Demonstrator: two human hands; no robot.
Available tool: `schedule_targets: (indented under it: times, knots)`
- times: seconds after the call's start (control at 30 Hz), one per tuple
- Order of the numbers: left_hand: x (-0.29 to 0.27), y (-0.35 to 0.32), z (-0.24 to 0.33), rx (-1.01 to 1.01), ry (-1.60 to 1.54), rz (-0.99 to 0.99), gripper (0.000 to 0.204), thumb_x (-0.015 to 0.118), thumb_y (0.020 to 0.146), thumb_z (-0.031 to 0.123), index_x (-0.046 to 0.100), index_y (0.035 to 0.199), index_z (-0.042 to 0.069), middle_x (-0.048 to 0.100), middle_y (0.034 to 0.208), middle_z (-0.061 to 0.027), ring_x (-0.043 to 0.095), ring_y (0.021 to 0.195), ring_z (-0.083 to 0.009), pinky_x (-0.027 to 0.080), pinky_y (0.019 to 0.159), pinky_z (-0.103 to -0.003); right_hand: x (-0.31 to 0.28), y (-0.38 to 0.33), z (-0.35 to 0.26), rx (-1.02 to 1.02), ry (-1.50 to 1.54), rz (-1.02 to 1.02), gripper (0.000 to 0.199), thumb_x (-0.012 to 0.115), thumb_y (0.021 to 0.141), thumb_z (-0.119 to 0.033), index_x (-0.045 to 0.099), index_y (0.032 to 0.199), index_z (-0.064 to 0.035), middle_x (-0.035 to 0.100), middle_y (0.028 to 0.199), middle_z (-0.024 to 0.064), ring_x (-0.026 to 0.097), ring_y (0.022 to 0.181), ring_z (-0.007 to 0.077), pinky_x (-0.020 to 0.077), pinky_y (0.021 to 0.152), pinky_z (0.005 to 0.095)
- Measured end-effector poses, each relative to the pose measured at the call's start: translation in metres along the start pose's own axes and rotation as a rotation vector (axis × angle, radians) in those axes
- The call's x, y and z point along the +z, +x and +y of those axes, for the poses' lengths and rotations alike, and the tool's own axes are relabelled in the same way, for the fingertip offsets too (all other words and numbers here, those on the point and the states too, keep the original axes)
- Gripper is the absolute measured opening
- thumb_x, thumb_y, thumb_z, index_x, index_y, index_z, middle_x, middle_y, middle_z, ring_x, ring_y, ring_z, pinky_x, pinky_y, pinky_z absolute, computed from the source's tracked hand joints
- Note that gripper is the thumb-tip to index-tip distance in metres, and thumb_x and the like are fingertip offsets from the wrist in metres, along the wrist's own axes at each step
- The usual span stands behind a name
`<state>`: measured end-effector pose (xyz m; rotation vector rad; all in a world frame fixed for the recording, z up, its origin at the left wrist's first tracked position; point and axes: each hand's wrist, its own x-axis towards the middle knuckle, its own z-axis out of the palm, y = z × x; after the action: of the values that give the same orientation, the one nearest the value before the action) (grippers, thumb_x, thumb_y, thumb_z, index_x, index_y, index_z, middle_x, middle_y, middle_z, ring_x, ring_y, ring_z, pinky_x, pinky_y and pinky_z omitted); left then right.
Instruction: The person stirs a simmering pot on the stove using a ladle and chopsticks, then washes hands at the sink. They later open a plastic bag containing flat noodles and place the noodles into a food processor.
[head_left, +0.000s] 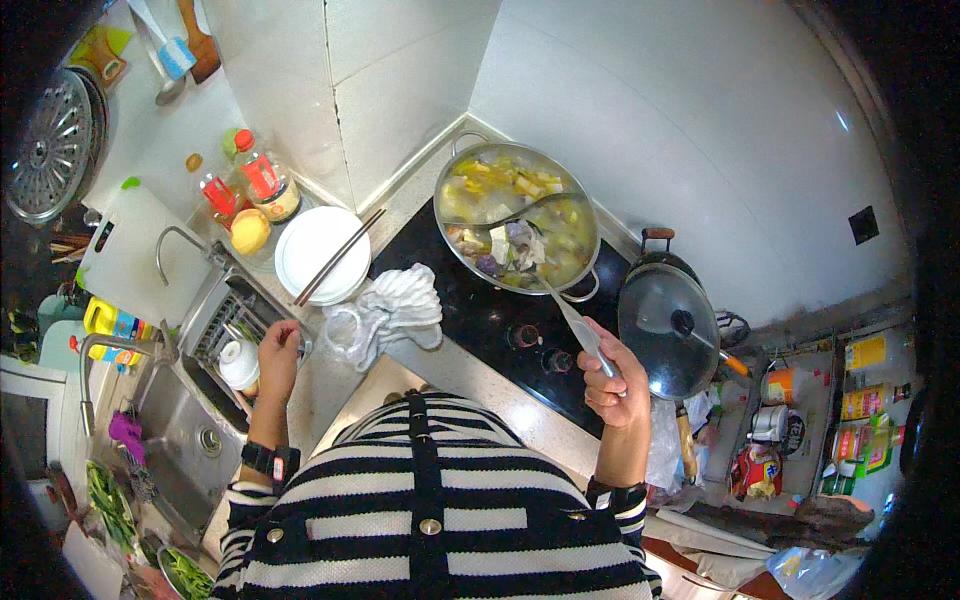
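My right hand (613, 375) is closed around the pale handle of a ladle (572, 318), whose far end dips into a wide steel pot (587, 287). Steaming broth fills the pot, with white tofu-like pieces (499, 247), mushroom-like pieces and something purple near the ladle. A dark curved divider (535, 207) crosses it. Over the counter by the sink, my left hand (280, 357) has its fingers curled in; whatever they hold, if anything, is hidden. Close to it are a white bowl-like dish (239, 364) in the rack and a crumpled white cloth (400, 312).
The pot sits on a black cooktop (500, 345), beside a lidded wok (668, 325). Chopsticks (340, 257) lie across white plates (300, 250). Sauce bottles (268, 180) and a yellow fruit (250, 231) stand behind. A steel sink (175, 455) is at left, packed shelves (790, 410) at right.
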<state>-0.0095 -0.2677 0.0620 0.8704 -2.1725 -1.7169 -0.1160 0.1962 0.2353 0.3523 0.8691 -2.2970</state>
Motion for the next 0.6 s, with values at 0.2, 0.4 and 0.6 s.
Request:
schedule_targets:
  times: [0.2, 0.4, 0.6]
  knots:
    - [0.020, 0.051, 0.030, 0.520, 0.592, 0.151, 0.030, 0.066, 0.078, 0.015, 0.062, 0.106, 0.003, 0.063, 0.101, -0.0129, 0.058, 0.092, -0.0292, 0.046, 0.082, -0.037, -0.008, 0.010, 0.021, -0.029, 0.102, -0.013, 0.041, 0.047, 0.093, -0.015, 0.041, 0.133, -0.0112, 0.050, 0.078, 0.0095, 0.035, 0.041, 0.0004, 0.0262, 0.030, 0.0129]
    - [0.044, 0.084, 0.052, 0.396, 0.964, -0.017, 0.040, 0.070, 0.077, 0.028, 0.062, 0.110, 0.006, 0.065, 0.100, -0.0141, 0.056, 0.098, -0.0342, 0.045, 0.084, -0.043, -0.007, 0.013, 0.040, -0.060, -0.034, 0.049, 0.042, 0.041, 0.095, -0.017, 0.035, 0.136, -0.0104, 0.056, 0.082, 0.0159, 0.040, 0.041, 0.0055, 0.0309, 0.030, 0.0156]
    - [0.054, 0.102, 0.039, 0.265, 1.128, -0.144, 0.038, 0.067, 0.077, 0.031, 0.063, 0.104, 0.005, 0.066, 0.094, -0.0152, 0.060, 0.091, -0.0334, 0.048, 0.078, -0.044, 0.003, 0.018, 0.054, -0.037, -0.349, 0.098, 0.054, 0.042, 0.093, -0.020, 0.022, 0.142, -0.0095, 0.063, 0.086, 0.0190, 0.050, 0.043, 0.0146, 0.0313, 0.032, 0.0193]
